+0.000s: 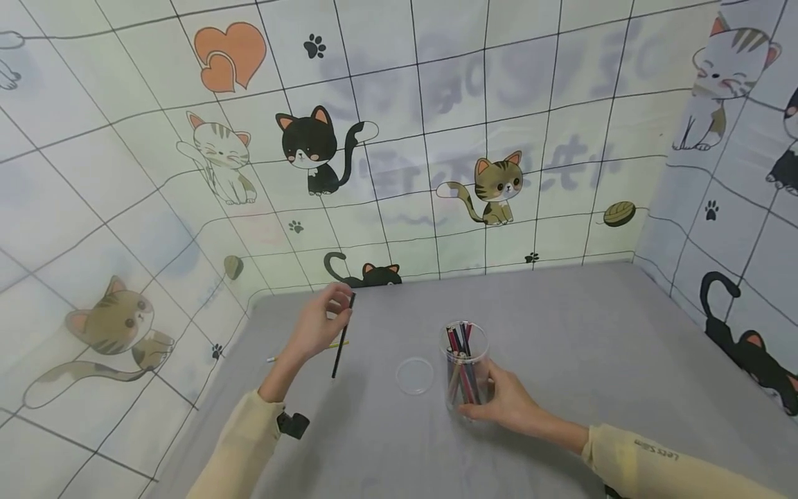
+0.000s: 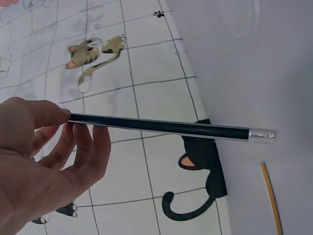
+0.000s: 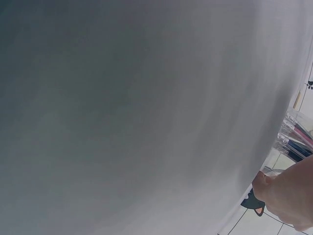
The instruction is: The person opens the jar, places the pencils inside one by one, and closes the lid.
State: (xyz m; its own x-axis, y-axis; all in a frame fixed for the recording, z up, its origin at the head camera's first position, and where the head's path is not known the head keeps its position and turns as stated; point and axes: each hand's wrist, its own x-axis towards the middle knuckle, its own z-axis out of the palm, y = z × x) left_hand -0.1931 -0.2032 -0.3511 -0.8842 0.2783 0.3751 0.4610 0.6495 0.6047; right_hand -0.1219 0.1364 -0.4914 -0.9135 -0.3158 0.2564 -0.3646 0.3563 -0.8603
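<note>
My left hand (image 1: 319, 320) pinches a black pencil (image 2: 161, 126) near one end, between thumb and fingertips. The pencil's other end has a silver metal band and points down toward the table in the head view. A yellow pencil (image 2: 271, 198) lies on the table beneath it, partly hidden by the hand in the head view. My right hand (image 1: 508, 402) grips the lower side of a clear round jar (image 1: 450, 388) standing upright without a lid. Several dark, red and blue pencils (image 1: 461, 339) stand in the jar. Only part of the right hand and jar shows in the right wrist view.
A clear round lid (image 1: 414, 376) lies flat on the grey table (image 1: 561, 333), left of the jar. Cloth walls (image 1: 399, 138) with a grid and cat prints stand along the table's back and sides.
</note>
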